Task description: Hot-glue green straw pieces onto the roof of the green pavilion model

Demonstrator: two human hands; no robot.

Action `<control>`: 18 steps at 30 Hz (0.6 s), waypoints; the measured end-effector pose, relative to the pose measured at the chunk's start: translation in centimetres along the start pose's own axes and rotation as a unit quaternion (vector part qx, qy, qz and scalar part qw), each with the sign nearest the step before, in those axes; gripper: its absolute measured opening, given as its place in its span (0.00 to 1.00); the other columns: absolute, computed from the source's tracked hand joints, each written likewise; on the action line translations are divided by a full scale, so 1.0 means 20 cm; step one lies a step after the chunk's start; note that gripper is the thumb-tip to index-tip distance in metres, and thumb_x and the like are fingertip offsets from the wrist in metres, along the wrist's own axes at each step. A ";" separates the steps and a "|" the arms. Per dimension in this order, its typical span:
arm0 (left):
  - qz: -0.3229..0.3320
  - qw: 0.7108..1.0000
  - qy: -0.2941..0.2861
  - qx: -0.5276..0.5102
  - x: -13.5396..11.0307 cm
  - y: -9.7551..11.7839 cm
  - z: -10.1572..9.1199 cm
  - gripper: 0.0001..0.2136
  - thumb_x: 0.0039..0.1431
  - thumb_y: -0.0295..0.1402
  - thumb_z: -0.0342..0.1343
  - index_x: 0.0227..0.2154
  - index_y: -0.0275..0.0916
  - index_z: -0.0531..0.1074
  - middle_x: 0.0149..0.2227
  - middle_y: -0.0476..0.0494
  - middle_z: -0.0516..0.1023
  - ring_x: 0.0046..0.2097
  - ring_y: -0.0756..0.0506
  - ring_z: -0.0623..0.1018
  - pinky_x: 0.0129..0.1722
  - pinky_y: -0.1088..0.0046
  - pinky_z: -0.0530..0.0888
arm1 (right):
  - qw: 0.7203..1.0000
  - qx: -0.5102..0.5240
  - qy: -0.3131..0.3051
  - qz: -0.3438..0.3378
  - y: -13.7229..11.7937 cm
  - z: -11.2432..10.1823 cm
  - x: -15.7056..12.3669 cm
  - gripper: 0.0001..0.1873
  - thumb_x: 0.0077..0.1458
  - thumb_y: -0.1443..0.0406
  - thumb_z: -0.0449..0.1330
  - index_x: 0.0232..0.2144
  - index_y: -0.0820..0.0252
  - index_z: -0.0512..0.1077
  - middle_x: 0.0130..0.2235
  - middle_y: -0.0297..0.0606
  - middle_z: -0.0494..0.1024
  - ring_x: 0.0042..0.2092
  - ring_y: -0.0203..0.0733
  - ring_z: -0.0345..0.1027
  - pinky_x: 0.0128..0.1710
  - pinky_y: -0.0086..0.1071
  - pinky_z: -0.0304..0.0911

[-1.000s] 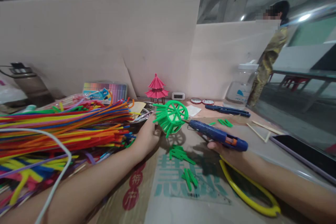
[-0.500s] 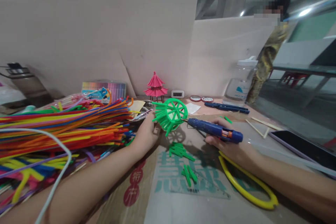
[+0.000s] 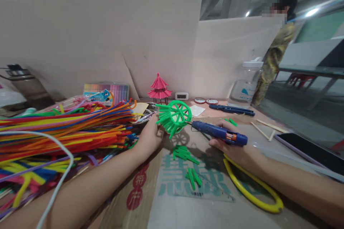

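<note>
My left hand [image 3: 149, 137] is closed on a green wheel-shaped model [image 3: 173, 116] made of pipe-cleaner pieces, held just above the cardboard sheet [image 3: 177, 200]. My right hand [image 3: 233, 147] grips a blue glue gun [image 3: 219, 132] whose nozzle touches the model's right side. Short green cut pieces [image 3: 185, 153] lie on the cardboard below the model, and a few more [image 3: 194, 179] lie nearer to me.
A big pile of coloured pipe cleaners [image 3: 64, 128] fills the left. A yellow-handled tool [image 3: 251, 191] lies under my right forearm. A phone [image 3: 311, 154] lies at right. A pink pagoda model [image 3: 159, 90], marker case [image 3: 107, 92], jar [image 3: 247, 86] and blue pliers [image 3: 232, 110] stand behind. A person [image 3: 274, 53] stands far right.
My right hand has drawn slightly back and up with the glue gun, its nozzle staying at the green model. My left hand and the model have barely moved.
</note>
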State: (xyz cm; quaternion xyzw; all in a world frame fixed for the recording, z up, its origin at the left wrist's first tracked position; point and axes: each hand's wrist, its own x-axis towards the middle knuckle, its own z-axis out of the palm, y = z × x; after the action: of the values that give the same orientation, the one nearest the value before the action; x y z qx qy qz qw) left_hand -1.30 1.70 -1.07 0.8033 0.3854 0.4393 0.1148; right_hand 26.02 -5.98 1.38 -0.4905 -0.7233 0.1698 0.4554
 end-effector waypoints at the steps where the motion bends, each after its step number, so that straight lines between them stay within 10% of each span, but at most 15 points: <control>1: 0.002 1.000 0.001 0.002 0.00 0.00 0.00 0.21 0.54 0.22 0.49 0.52 0.38 0.67 0.52 0.40 0.73 0.55 0.39 0.72 0.59 0.58 0.68 | 1.000 0.006 -0.001 0.006 0.00 0.00 0.00 0.16 0.47 0.52 0.67 0.29 0.52 0.66 0.25 0.31 0.74 0.26 0.42 0.68 0.25 0.33 0.63; 18: -0.026 1.000 0.000 0.008 -0.01 -0.01 0.00 0.20 0.53 0.23 0.49 0.50 0.37 0.68 0.48 0.40 0.74 0.51 0.40 0.73 0.58 0.58 0.69 | 1.000 0.008 0.018 0.023 -0.05 0.01 0.01 0.15 0.44 0.52 0.65 0.28 0.51 0.67 0.23 0.31 0.74 0.23 0.41 0.66 0.23 0.32 0.61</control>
State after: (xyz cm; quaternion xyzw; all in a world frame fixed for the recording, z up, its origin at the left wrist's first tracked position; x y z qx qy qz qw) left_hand -1.39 1.73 -1.25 0.7940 0.4094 0.4333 0.1193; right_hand 25.31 -6.19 2.05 -0.5064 -0.7022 0.1771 0.4682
